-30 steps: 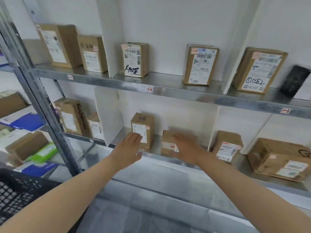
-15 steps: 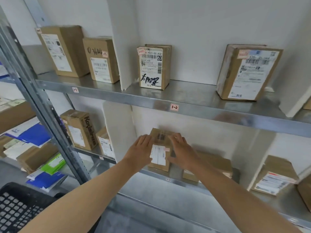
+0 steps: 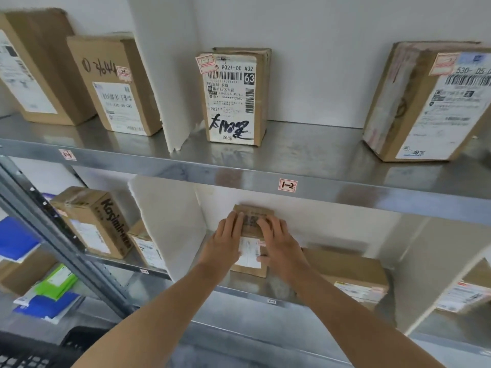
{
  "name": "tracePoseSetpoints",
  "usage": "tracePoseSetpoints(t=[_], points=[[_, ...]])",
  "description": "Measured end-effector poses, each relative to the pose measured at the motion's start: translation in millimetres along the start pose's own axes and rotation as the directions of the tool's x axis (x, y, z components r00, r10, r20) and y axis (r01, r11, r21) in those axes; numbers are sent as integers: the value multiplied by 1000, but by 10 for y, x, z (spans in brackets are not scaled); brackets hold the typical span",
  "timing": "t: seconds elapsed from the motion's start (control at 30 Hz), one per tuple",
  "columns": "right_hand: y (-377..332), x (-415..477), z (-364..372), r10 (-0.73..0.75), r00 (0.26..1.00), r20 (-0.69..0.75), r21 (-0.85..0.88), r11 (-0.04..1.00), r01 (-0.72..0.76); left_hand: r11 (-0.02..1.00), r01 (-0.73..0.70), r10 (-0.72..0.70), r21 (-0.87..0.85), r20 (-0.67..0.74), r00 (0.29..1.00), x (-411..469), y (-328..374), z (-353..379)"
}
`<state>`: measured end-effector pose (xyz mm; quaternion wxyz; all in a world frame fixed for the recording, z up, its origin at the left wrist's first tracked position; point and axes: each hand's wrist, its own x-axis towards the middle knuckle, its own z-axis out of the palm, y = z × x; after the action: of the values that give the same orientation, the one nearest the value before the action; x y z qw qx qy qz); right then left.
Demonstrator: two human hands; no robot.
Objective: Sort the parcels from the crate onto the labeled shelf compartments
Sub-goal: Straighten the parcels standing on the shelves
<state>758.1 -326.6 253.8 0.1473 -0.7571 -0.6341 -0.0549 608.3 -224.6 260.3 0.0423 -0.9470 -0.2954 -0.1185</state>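
A small brown cardboard parcel [image 3: 251,221] with a white label stands upright in the middle compartment of the lower shelf [image 3: 255,294], against the back wall. My left hand [image 3: 225,241] presses its left side and my right hand [image 3: 279,244] its right side, so both hands grip it. A flat brown parcel [image 3: 350,274] lies just to its right. The black crate [image 3: 29,354] shows at the bottom left corner.
The upper shelf [image 3: 239,171] carries a 1-2 tag [image 3: 287,185] and several upright labelled parcels [image 3: 235,95]. White dividers [image 3: 170,227] separate compartments. The left lower compartment holds a printed box [image 3: 98,224]. A grey metal upright [image 3: 61,240] and stacked blue and green packets [image 3: 45,293] lie at the left.
My right hand left the flat parcel and joined my left hand on the small upright parcel. Both hands now clasp it, and the view has moved closer to the shelf.
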Motion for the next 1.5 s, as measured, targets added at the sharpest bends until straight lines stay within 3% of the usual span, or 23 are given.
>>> tracePoseSetpoints(t=[0.2,0.3,0.5,0.7,0.8,1.03,1.37,1.5], points=[[74,75,-42,-38,999,14,29,999,37,999,-14,15,37,-34,999,91,-46,-8],[242,-62,-151,-35,999,1,127,991,34,998,-49,51,38,-61,997,43,-15,-54],[727,-490,-553,69,981,183,160,982,-99,933,-360,348,-30,-191,918,167,469,-152],[1126,-1002,-940,273,920,280,-12,960,-281,839,-521,513,-154,-93,853,289,1184,-75],[1221,-1210,-1006,354,884,304,-164,934,-318,849,-522,526,-84,41,849,337,1355,45],[1413,-1460,-657,451,858,244,-341,869,-359,857,-511,493,74,173,852,414,1530,327],[1609,-1346,-563,469,872,137,-365,843,-396,924,-381,376,14,130,917,697,1758,460],[1528,-1317,-561,424,898,116,-279,882,-380,938,-339,344,-69,79,936,641,1771,455]])
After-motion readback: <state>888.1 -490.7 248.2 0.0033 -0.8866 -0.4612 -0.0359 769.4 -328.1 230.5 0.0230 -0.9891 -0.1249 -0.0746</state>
